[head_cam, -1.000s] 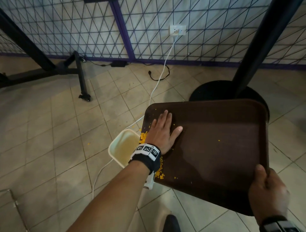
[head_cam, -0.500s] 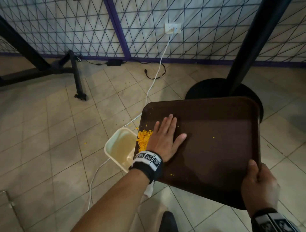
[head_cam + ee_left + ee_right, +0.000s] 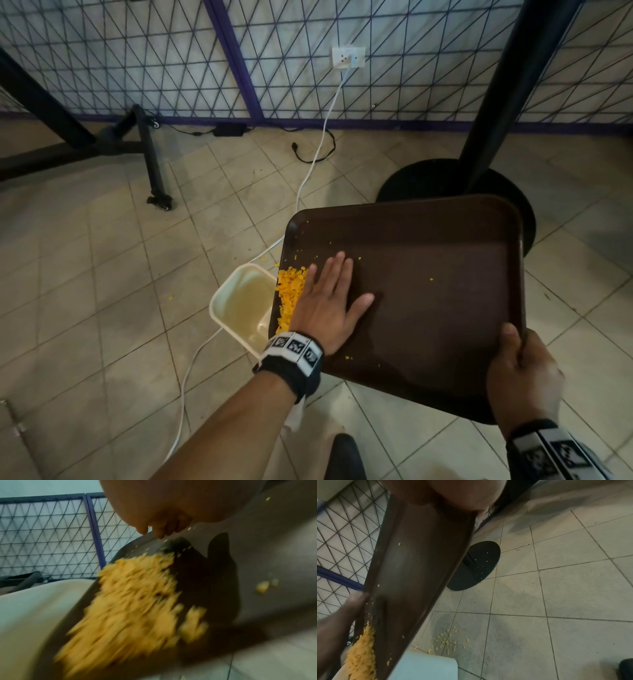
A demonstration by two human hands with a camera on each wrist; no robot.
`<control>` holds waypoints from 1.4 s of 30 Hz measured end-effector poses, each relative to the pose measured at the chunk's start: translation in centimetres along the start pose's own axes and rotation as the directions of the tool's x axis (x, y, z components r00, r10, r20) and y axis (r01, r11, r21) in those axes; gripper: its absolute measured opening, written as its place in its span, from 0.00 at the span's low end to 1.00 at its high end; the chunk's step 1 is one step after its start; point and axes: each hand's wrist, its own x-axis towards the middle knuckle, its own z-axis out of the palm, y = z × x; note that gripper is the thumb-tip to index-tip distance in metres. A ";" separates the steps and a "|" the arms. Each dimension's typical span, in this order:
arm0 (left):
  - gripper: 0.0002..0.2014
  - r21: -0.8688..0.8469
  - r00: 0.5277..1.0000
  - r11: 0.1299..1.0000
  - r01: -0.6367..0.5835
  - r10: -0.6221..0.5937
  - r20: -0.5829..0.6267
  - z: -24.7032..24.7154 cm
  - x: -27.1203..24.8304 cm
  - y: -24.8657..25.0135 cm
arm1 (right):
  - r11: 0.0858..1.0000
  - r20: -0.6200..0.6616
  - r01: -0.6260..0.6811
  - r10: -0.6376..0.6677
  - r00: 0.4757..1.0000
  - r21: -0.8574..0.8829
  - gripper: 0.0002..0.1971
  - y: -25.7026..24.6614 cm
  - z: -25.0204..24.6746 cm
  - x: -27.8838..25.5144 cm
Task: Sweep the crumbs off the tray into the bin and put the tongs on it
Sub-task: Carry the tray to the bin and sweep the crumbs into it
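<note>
Crumbs [image 3: 290, 294], orange and flaky, are now lying heaped against the left rim of the dark brown rectangular plastic tray [image 3: 445, 308], a bigger pile than half a second ago, overhanging the cream square plastic bin [image 3: 236, 301] on the tiled floor [image 3: 85, 291]. The left hand [image 3: 327, 306] is lying flat, fingers straight, just beside the pile, while the right hand [image 3: 520, 377] is gripping the tray's near right corner, thumb on top. No readable writing is showing; tongs are not appearing in any view.
</note>
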 end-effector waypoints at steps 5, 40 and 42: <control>0.40 -0.059 0.997 0.995 -0.081 0.081 -0.008 -0.6 2.9 4.1 | 1.000 -0.005 -0.018 0.018 1.000 0.003 0.19 -0.1 0.3 0.0; 0.37 0.013 0.996 0.996 0.088 -0.088 -0.005 -0.3 1.4 -6.2 | 0.999 0.004 -0.041 0.041 0.999 0.021 0.19 -0.8 -0.2 0.0; 0.39 0.003 0.993 0.993 0.115 -0.115 -0.032 -1.1 4.4 -6.9 | 0.999 0.009 -0.044 0.044 0.999 0.024 0.18 -1.0 -0.3 -0.1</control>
